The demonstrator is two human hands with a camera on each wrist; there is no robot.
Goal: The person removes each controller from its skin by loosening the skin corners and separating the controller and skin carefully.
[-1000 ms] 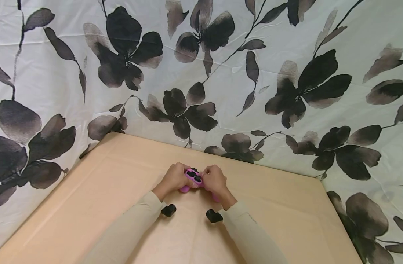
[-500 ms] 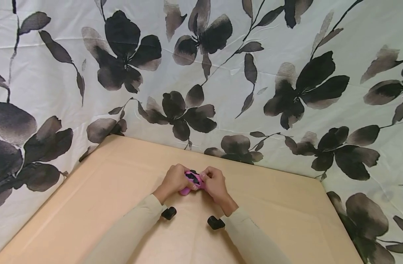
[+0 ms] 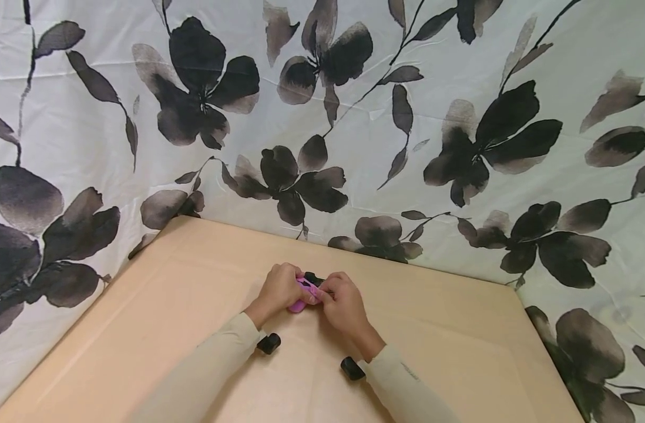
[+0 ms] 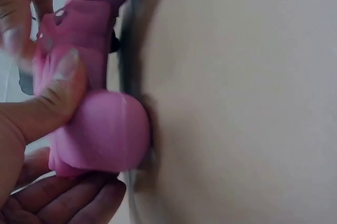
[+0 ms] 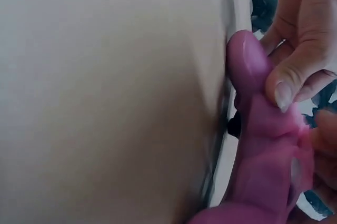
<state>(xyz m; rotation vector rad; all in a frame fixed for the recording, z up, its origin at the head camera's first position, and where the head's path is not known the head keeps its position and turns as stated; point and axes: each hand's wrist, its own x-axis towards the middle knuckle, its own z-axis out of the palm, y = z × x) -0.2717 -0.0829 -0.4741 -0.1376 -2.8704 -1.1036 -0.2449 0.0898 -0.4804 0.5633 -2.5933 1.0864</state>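
Both hands hold a game controller in a pink, rubbery cover (image 3: 297, 306) near the middle of the table. My left hand (image 3: 280, 292) grips its left side; in the left wrist view the thumb lies on the cover (image 4: 108, 129) and the fingers sit beneath its rounded handle. My right hand (image 3: 348, 306) pinches the cover's edge at the right. A black part of the controller (image 3: 315, 278) shows between the hands, behind the pink edge. In the right wrist view my left hand (image 5: 310, 45) holds one end of the cover; my right hand is blurred at the frame's edge.
The table (image 3: 222, 364) has a plain tan covering. Behind it and along both sides hangs a white cloth (image 3: 375, 170) with dark flowers. A black wrist camera (image 3: 269, 343) is strapped by the left sleeve, another camera (image 3: 352, 368) by the right.
My right hand has shifted its hold on the cover, its wrist moving a little right and nearer. The controller's black buttons are now mostly hidden, and a black part shows at the far side.
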